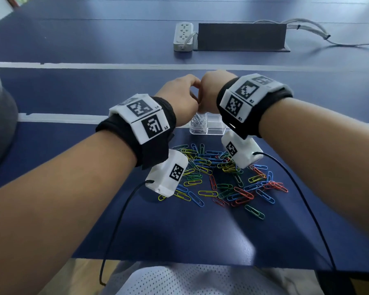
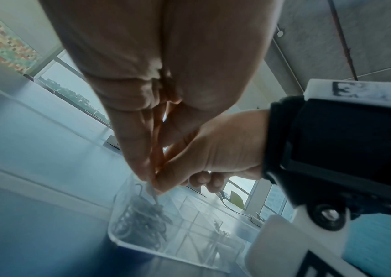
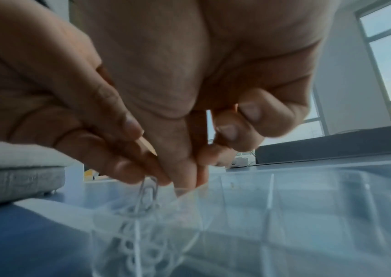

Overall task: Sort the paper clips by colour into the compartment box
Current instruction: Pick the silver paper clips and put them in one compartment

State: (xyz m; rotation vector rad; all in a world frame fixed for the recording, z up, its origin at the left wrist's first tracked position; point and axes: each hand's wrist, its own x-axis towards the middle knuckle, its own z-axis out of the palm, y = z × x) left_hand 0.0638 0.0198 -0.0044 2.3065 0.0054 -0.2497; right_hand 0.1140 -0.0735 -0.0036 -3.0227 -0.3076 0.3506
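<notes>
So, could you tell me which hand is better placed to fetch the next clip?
Probably right hand: left hand seems to pinch a silver clip over the box; coloured clips lie below the right wrist.

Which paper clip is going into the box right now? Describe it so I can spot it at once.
Start at the clear compartment box beyond the loose pile of coloured clips on the blue table. Both hands meet above its left compartment. The clip hangs from their fingertips: pale silvery, like those already there, unlike the coloured pile.

Compartment box (image 1: 209,126) mostly behind hands
</notes>
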